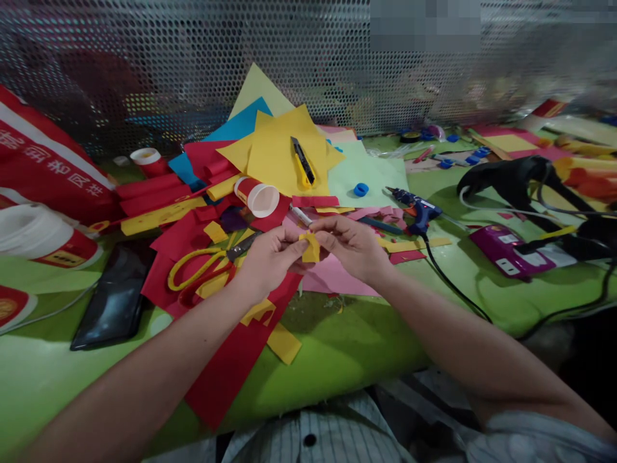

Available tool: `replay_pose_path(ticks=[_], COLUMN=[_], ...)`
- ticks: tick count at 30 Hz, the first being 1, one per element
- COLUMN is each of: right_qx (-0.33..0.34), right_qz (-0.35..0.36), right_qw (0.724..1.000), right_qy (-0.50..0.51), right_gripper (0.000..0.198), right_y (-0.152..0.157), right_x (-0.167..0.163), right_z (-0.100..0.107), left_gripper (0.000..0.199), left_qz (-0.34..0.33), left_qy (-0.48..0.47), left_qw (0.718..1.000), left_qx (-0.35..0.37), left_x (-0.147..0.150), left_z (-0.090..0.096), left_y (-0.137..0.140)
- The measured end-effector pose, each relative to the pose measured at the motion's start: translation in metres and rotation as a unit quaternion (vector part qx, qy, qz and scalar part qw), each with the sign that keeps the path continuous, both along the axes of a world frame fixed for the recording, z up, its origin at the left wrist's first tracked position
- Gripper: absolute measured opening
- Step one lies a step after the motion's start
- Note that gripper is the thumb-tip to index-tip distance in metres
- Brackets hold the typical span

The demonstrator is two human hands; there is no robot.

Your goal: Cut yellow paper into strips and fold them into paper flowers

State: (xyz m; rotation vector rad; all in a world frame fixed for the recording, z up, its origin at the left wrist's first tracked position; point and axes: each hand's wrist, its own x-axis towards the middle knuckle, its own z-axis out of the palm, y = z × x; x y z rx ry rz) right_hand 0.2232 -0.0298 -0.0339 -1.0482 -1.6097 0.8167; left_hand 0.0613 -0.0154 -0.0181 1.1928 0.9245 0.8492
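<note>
Between my two hands is a small piece of yellow paper (311, 248), pinched by the fingertips over the table's middle. My left hand (270, 257) grips its left side, and my right hand (354, 247) has thumb and fingers closed on its right side. Just beyond the fingers lies a white pen-like stick (301, 217). To the left of my left hand are yellow-handled scissors (197, 262), their blades partly hidden by the hand. A tipped paper cup (263, 199) lies behind. Cut yellow scraps (284, 344) and a red paper strip (231, 379) lie under and below my left forearm.
A utility knife (303, 164) rests on stacked yellow paper (270, 154). A blue glue gun (417, 209) with a trailing cord lies right, near a purple power strip (511, 251). A black phone (113, 299) and stacked paper cups (45, 238) are left. Perforated metal mesh (193, 71) stands behind.
</note>
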Motion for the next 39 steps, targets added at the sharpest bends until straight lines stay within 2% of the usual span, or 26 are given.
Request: replay_pose_path(ticks=[3,5,7,10,14,18,20,23,27,30,33,39], right_qx=[0.167,0.237,0.267,0.277,0.217,0.055,-0.022,-0.085,-0.121,-0.113,-0.112,-0.151], right_qz=[-0.012,-0.002,-0.002,-0.018,-0.036,-0.031,-0.026,-0.022,-0.026,-0.034,-0.011,0.051], right_qw=[0.980,0.955,0.939,0.935,0.965,0.998,0.999,0.994,0.987,0.986,0.985,0.973], right_qy=[-0.109,-0.179,-0.216,-0.219,-0.142,-0.030,0.012,0.062,0.104,0.115,0.132,0.165], right_gripper=[0.017,0.017,0.013,0.008,0.007,0.015,0.020,0.027,0.031,0.034,0.037,0.037], right_y=[0.001,0.003,0.005,0.006,0.005,0.003,0.002,0.003,0.001,-0.001,-0.002,0.005], right_x=[0.004,0.007,0.008,0.007,0.002,-0.003,-0.005,-0.008,-0.010,-0.011,-0.010,-0.001], right_z=[-0.002,-0.003,-0.005,-0.006,-0.005,0.000,0.001,0.003,0.004,0.006,0.007,0.007], left_gripper=[0.019,0.020,0.021,0.024,0.024,0.020,0.020,0.022,0.022,0.021,0.020,0.020], left_qz=[0.058,0.072,0.074,0.078,0.074,0.075,0.075,0.074,0.076,0.082,0.059,0.031], left_qy=[-0.030,-0.045,-0.055,-0.061,-0.057,-0.049,-0.041,-0.034,-0.012,0.010,-0.013,-0.055], left_qw=[0.997,0.995,0.994,0.994,0.996,0.995,0.995,0.995,0.993,0.990,0.995,0.997], left_qx=[-0.036,-0.047,-0.050,-0.049,-0.010,0.038,0.047,0.060,0.094,0.110,0.084,0.037], left_x=[0.001,0.002,0.003,0.004,0.007,0.007,0.007,0.007,0.008,0.008,0.008,0.009], left_z=[0.001,0.001,0.001,-0.002,-0.006,-0.009,-0.010,-0.011,-0.012,-0.011,-0.009,-0.005], left_y=[0.000,0.000,-0.001,-0.004,-0.008,-0.012,-0.013,-0.013,-0.012,-0.013,-0.015,-0.015])
